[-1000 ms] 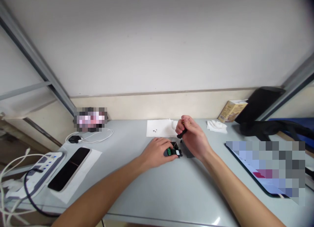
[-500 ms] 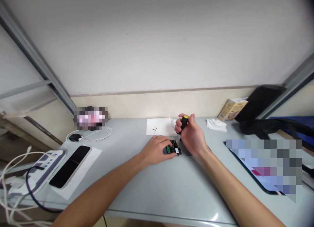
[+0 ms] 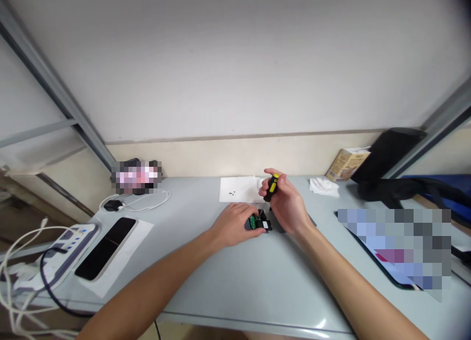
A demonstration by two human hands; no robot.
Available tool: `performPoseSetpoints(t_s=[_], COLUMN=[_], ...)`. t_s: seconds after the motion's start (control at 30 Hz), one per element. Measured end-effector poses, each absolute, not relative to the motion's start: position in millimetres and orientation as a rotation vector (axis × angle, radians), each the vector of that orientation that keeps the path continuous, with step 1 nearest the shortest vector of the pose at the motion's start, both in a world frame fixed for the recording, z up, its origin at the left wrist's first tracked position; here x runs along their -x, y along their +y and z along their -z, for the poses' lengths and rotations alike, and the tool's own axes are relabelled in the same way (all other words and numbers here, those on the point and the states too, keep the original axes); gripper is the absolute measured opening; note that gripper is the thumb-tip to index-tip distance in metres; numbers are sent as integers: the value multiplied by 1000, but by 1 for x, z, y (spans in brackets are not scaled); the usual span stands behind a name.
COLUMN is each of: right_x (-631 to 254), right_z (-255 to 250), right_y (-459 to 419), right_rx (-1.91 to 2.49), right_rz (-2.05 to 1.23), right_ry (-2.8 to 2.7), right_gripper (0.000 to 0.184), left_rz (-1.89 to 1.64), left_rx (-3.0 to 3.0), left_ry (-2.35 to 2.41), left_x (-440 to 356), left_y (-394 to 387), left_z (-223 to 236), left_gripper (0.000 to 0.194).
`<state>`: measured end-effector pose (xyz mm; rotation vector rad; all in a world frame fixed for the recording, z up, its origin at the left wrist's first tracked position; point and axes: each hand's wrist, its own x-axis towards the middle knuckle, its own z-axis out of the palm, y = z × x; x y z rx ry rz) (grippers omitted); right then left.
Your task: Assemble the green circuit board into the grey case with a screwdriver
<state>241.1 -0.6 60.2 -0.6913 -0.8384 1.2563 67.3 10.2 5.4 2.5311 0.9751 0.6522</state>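
At the middle of the tabletop (image 3: 221, 286), we grip a device (image 3: 264, 225) in our left hand (image 3: 232, 225) and a screwdriver (image 3: 271, 188) in our right hand (image 3: 289, 208).

From the head view, we see our left fingers closed around the small black and green device, low over the tabletop, thumb on its near side. Our right fingers are wrapped around the black and yellow handle, one finger raised off it; the handle leans, its shaft too blurred for us to say whether the tip touches the device. Just beyond our hands lies white paper (image 3: 242, 184) bearing a few dark specks (image 3: 232, 193). To our right are a crumpled tissue (image 3: 324, 187), a carton (image 3: 348, 164) and a tablet (image 3: 386, 251); to our left, a phone (image 3: 106, 249), a charger (image 3: 112, 205) and a power strip (image 3: 61, 256).
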Motion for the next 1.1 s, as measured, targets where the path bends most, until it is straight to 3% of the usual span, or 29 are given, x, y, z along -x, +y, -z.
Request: performPoseSetpoints(t_s=[0.27, 0.53, 0.77, 1.1], right_x=[-249, -245, -252, -248], right_z=[-64, -60, -59, -58], right_y=[6, 8, 8, 12], right_rx=[681, 663, 668, 635], right_rz=[-1256, -1177, -1186, -1270], right_ry=[-888, -832, -910, -911], right_gripper=[29, 42, 31, 32], left_rz=[-646, -657, -660, -629], left_rx=[-2507, -2532, -2535, -2527], left_ry=[969, 972, 972, 1014], left_x=[-67, -67, -67, -68], left_y=[9, 8, 9, 9], left_z=[-7, -9, -6, -7], left_gripper=[32, 30, 30, 33])
